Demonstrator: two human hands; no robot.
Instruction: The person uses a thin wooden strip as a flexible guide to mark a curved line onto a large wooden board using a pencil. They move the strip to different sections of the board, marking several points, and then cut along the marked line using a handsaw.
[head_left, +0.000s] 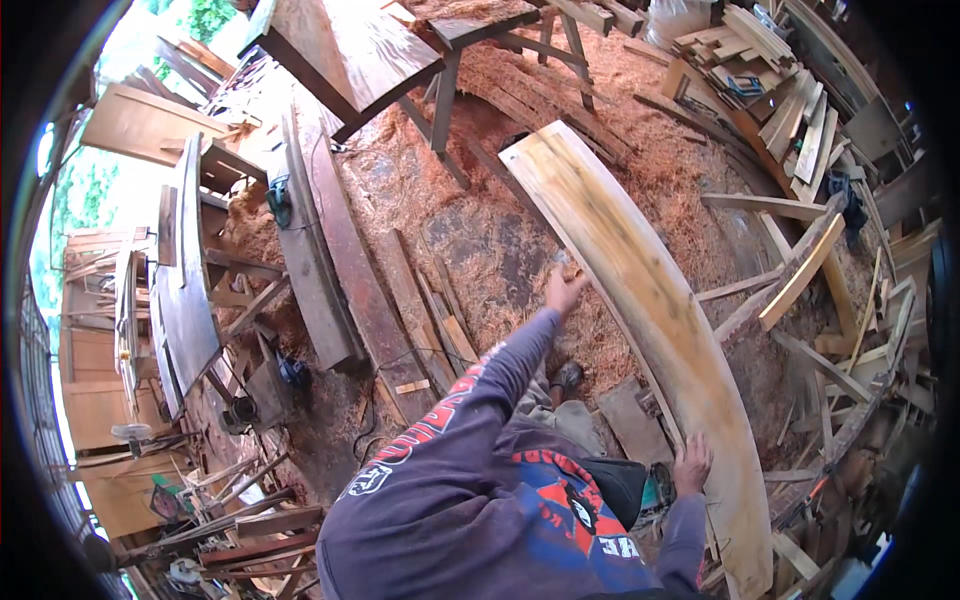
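A long, pale wooden plank (650, 290) with dark streaks runs from the upper middle to the lower right, its broad face up. My left hand (566, 288) reaches out to the plank's left edge, about a third of the way down from its far end, and its fingers close on that edge, partly hidden. Lower down, nearer my body, my right hand (692, 464) grips the same edge with its fingers bent over the wood. The plank's far end covers part of a dark support, and its near end reaches the lower rim of the view.
Reddish shavings (480, 190) cover much of the floor. A wooden workbench (350, 50) stands at the far side. Long dark beams (350, 250) lie to the left, with a green power tool (279, 203) on one. Scrap boards (800, 120) pile up on the right beside timber frames (780, 290).
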